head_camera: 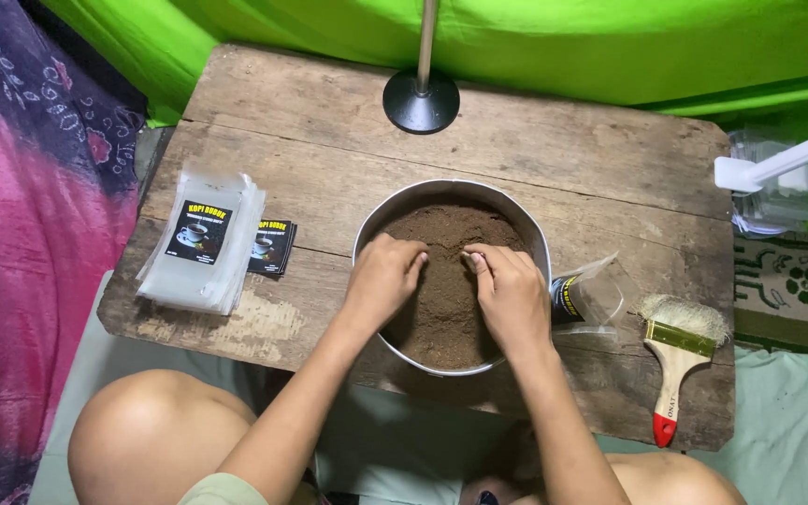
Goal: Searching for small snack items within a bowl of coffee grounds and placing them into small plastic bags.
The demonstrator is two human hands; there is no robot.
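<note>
A round, shallow metal basin with a thin bright rim sits at the middle of a weathered, cracked wooden board, and it is filled nearly to the top with fine, dark brown ground powder whose surface looks soft and crumbly. Both hands are inside the basin. The left hand rests on the powder at the basin's left side, its fingers curled together and pressed down into the grains. The right hand lies at the basin's right side, fingers bent and bunched, the tips pinched on the powder near the centre; whether anything else is held in it cannot be told.

Just right of the basin, touching its rim, lies a clear plastic pouch with a dark label. Further right of the basin is a paintbrush with a pale wooden handle, red tip and frayed bristles. Left of the basin lies a stack of glossy clear pouches with black labels. Behind the basin stands a black round stand base with a thin pole.
</note>
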